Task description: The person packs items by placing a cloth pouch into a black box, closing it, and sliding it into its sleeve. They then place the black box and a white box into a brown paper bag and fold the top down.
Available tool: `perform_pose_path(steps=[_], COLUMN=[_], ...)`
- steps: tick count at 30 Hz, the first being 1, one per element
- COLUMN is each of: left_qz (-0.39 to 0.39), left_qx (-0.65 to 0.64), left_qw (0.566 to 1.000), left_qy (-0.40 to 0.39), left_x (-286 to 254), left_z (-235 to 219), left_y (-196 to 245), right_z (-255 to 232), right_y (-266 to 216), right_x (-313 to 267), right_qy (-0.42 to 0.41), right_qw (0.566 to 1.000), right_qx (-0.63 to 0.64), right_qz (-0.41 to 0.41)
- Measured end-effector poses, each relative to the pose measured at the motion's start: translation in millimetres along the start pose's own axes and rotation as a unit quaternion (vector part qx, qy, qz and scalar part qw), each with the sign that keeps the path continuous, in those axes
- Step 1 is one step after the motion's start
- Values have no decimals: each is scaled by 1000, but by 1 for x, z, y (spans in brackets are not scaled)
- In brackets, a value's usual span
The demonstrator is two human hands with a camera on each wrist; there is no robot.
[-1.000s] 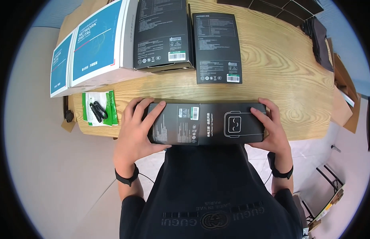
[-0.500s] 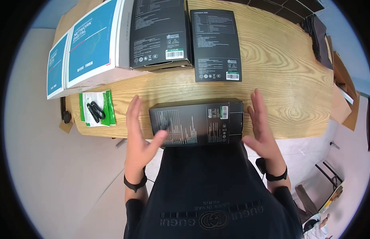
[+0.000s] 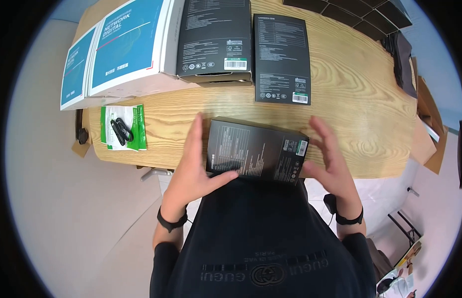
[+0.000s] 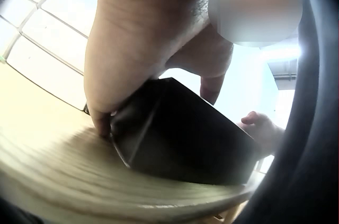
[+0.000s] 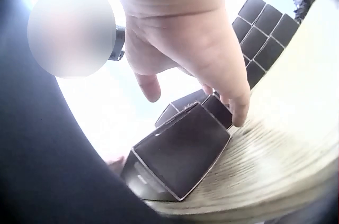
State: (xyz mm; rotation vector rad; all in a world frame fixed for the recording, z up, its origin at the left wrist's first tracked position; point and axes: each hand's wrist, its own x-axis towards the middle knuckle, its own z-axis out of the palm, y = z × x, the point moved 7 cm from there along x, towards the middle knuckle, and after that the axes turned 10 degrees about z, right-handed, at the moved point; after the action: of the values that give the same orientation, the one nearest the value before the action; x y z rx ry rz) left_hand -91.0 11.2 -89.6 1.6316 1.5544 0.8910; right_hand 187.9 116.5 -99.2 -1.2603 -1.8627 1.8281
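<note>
A black carton (image 3: 256,149) printed with white text lies slightly askew at the table's front edge, against the dark shirt. Along its left end runs my left hand (image 3: 195,169), fingers straight and the thumb over the near corner. My right hand (image 3: 333,166) stands at the other end with fingers loosely bent and thumb by the near corner. From the left wrist view, the left fingertips come right down at the far edge of the carton (image 4: 190,134). In the right wrist view, the carton's plain end (image 5: 183,150) faces the spread right hand (image 5: 190,49).
Two similar black boxes, one large (image 3: 213,39) and one smaller (image 3: 282,59), lie behind. Blue-and-white boxes (image 3: 126,44) stand at the back left. A green-and-white packet (image 3: 124,126) with a coiled black cable lies front left; stacked dark boxes (image 3: 355,12) sit far right.
The carton's flap with the line drawing folded over, leaving the box closed. Both hands came away from it, then moved back toward its ends; the carton now lies turned clockwise.
</note>
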Motion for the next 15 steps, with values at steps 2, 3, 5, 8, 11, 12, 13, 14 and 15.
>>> perform_pose_path(steps=[2,3,5,8,11,12,13,14,15], left_qz=[-54,-49,-75,-158,-204,-195,-172,-167,-138], left_qx=[54,80,101,72,-28,-80,-108,-109,-135], left_qw=[997,996,992,982,971,970,976,977,981], left_qy=[-16,-4,5,73,125,121,78,77,37], left_x=[-15,-21,-28,-40,-54,-58,-54,-55,-53], left_z=[-16,-22,-24,-24,-15,-10,-2,5,18], left_y=[5,10,9,-7,-24,-24,-16,-13,-7], right_z=[-6,-5,0,13,22,26,30,34,42], right_y=[-15,-17,-20,-21,-8,-9,-12,-12,-16], right_x=[1,2,2,0,-1,-1,0,1,0], right_qy=[61,56,49,-8,-60,-47,-34,-30,-42], right_qw=[997,994,988,987,990,991,990,990,983], right_qx=[-29,-78,-127,-158,-112,-124,-136,-138,-179], right_qz=[-24,-46,-67,-41,65,35,5,3,-22])
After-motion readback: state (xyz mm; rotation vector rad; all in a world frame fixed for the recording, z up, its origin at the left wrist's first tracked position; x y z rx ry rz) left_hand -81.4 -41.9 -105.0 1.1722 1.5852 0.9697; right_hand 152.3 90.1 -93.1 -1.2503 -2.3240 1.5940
